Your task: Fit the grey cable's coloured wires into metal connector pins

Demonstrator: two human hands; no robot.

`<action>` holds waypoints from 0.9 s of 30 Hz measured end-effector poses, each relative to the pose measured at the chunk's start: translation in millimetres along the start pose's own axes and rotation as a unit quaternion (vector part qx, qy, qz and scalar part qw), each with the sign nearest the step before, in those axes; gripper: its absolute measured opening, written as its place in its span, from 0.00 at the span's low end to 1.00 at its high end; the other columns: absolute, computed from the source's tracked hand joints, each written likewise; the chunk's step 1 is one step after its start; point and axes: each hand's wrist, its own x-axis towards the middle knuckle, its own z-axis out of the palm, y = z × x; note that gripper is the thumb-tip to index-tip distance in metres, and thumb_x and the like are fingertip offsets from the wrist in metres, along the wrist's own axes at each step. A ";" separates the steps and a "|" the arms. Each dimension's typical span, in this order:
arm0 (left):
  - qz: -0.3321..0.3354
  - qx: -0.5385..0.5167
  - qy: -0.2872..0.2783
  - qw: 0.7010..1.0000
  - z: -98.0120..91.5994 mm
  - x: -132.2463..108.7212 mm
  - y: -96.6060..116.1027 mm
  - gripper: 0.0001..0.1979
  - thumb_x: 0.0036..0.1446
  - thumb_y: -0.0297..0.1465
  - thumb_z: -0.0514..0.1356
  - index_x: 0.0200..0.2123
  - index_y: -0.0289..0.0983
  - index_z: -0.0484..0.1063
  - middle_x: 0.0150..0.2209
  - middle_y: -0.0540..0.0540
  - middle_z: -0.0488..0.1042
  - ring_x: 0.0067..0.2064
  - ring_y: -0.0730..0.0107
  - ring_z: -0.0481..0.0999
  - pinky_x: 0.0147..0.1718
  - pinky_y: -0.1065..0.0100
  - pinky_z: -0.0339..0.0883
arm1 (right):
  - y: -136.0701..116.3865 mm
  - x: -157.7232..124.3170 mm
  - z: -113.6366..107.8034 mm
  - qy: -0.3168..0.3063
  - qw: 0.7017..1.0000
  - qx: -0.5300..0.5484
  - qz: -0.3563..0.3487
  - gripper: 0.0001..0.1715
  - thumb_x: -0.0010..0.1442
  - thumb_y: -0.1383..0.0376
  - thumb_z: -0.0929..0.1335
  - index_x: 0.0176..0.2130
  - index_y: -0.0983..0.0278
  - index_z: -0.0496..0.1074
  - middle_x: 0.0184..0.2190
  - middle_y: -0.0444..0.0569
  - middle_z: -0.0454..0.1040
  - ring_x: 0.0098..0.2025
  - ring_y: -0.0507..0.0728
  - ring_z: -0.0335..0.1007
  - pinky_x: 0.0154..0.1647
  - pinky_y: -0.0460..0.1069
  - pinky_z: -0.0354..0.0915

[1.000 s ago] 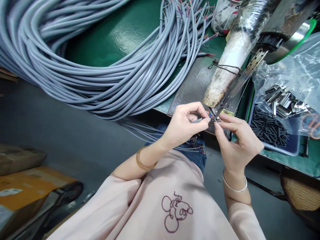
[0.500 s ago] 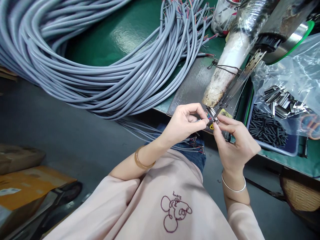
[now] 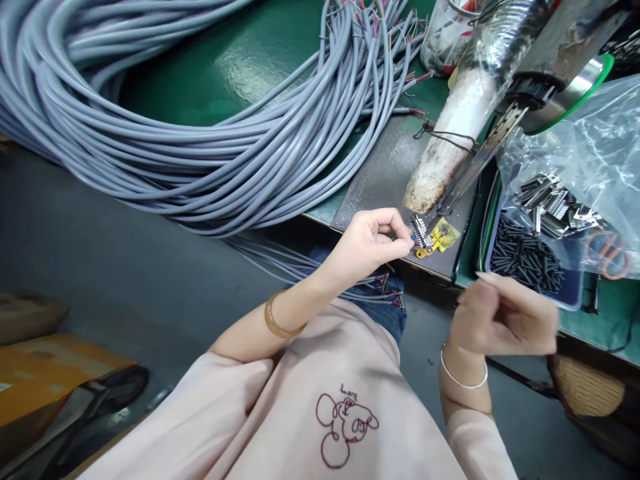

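Head view: smooth grey plastic-sheathed cables (image 3: 200,160) loop beside a dark-grey plate (image 3: 370,177). The right hand (image 3: 505,317) is curled, too blurred to tell if holding anything; the left hand (image 3: 370,240) pinches the wired end of a small silvery metal connector (image 3: 421,229) over the plate. Probably light and stiff; grip its metal sides, sparing its fragile coloured wires (image 3: 412,235).

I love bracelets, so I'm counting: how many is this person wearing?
2: a tan bangle around the left forearm and a thin white bracelet around the right wrist. More could be hidden under the sleeves.
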 end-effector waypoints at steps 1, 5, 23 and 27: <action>0.000 -0.005 0.000 1.000 -0.4 0.4 0.1 0.05 0.45 0.23 0.65 0.24 0.34 0.70 0.30 0.50 0.75 0.20 0.88 0.59 0.19 0.77 0.52 | 1.9 -0.6 -2.7 0.025 0.999 0.017 -0.011 0.14 0.61 0.66 0.72 0.47 0.55 0.78 0.24 0.38 0.75 0.17 0.50 0.70 0.14 0.47 0.63; 0.001 -0.015 0.005 1.000 -0.9 1.1 2.3 0.06 0.45 0.23 0.66 0.24 0.34 0.70 0.28 0.50 0.76 0.22 0.85 0.64 0.21 0.78 0.56 | 1.7 -1.2 -2.7 -0.020 1.000 0.008 0.019 0.24 0.61 0.72 0.71 0.55 0.56 0.73 0.32 0.41 0.81 0.26 0.53 0.80 0.21 0.47 0.72; 0.021 0.003 0.007 1.000 2.5 1.4 13.3 0.06 0.45 0.21 0.64 0.25 0.34 0.68 0.24 0.55 0.71 0.17 0.89 0.56 0.16 0.77 0.47 | -9.2 12.5 23.2 -0.129 0.988 -0.074 -0.031 0.11 0.57 0.74 0.75 0.38 0.61 0.76 0.40 0.44 0.84 0.41 0.54 0.82 0.45 0.49 0.78; 0.017 0.009 0.004 1.000 3.5 1.0 16.2 0.06 0.44 0.21 0.63 0.25 0.34 0.68 0.24 0.55 0.71 0.16 0.89 0.54 0.15 0.76 0.44 | -10.3 12.2 24.0 -0.121 0.987 -0.090 -0.056 0.12 0.56 0.75 0.76 0.39 0.61 0.76 0.41 0.45 0.84 0.41 0.54 0.83 0.44 0.48 0.78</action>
